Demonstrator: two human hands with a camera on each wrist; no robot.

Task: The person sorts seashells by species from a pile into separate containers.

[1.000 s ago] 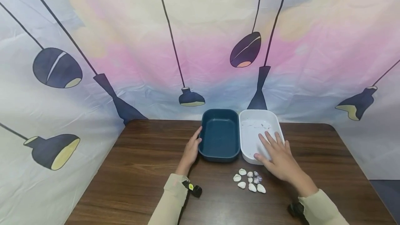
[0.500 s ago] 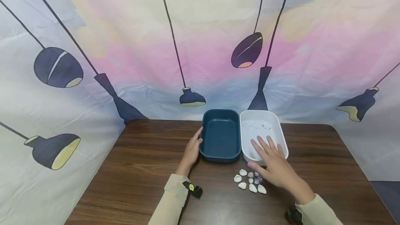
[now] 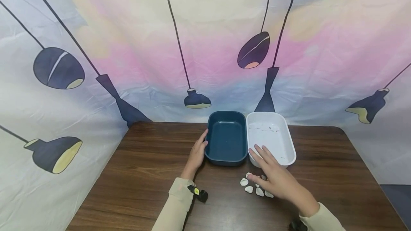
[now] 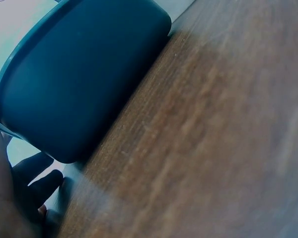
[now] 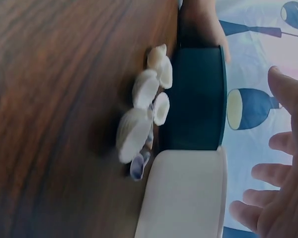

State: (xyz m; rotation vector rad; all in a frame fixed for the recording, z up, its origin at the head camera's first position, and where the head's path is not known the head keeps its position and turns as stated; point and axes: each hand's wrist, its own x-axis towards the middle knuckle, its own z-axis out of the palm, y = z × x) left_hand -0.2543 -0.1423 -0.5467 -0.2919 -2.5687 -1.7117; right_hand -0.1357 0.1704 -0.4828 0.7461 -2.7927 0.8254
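Observation:
A dark teal rectangular dish [image 3: 226, 138] stands side by side with a white one [image 3: 285, 145] at the far side of the table. My left hand [image 3: 195, 155] rests against the teal dish's left side, its fingers fairly straight along the wall. Over the near left part of the white dish hovers my right hand [image 3: 276, 177], fingers spread, holding nothing. Several white seashells [image 3: 248, 189] lie in front of the dishes, partly hidden under the right hand. In the right wrist view, white shells [image 5: 134, 131] and a small purple shell [image 5: 137, 166] show on the wood.
The brown wooden table [image 3: 144, 174] ends at a cloth backdrop [image 3: 218, 45] printed with hanging lamps. Small dark specks lie on the white dish's floor. Black straps with cameras sit at both wrists.
My right hand has moved left and toward me, from over the white dish to above the shells, covering some of them. My left hand has stayed at the teal dish.

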